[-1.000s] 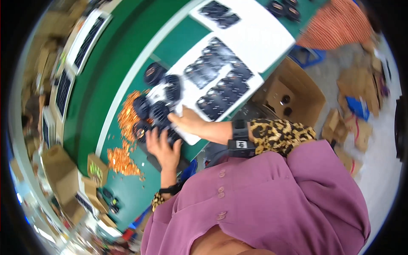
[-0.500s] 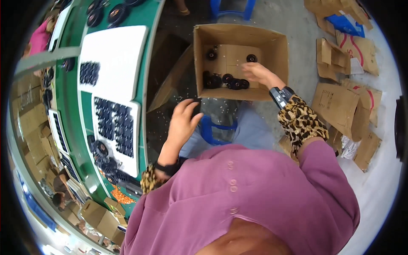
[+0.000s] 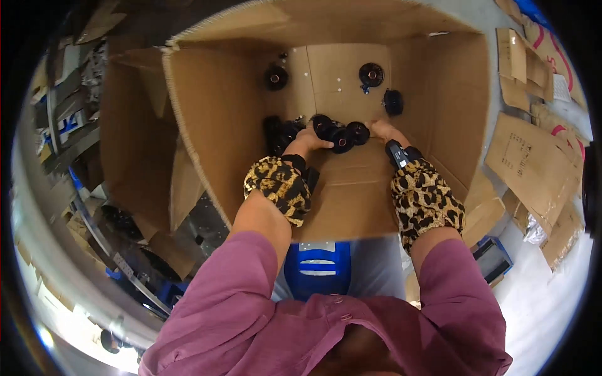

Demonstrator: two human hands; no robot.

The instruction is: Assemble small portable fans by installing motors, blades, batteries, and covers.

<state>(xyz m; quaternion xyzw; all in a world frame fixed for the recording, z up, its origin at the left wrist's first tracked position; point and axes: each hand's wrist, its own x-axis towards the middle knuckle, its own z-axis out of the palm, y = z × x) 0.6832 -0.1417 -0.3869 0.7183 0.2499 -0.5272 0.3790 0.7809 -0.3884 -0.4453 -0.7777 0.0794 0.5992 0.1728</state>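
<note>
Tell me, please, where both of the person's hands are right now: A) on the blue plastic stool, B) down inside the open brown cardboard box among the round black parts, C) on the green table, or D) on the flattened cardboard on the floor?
B: the left hand and right hand both reach into the open brown cardboard box, touching the row of round black parts on its bottom.

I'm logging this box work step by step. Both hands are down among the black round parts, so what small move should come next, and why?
Probably close both hands on the row of black round parts and lift it. The left hand and right hand already bracket that row on the floor of the cardboard box, fingers touching its ends. Whether either hand grips yet is unclear.
</note>
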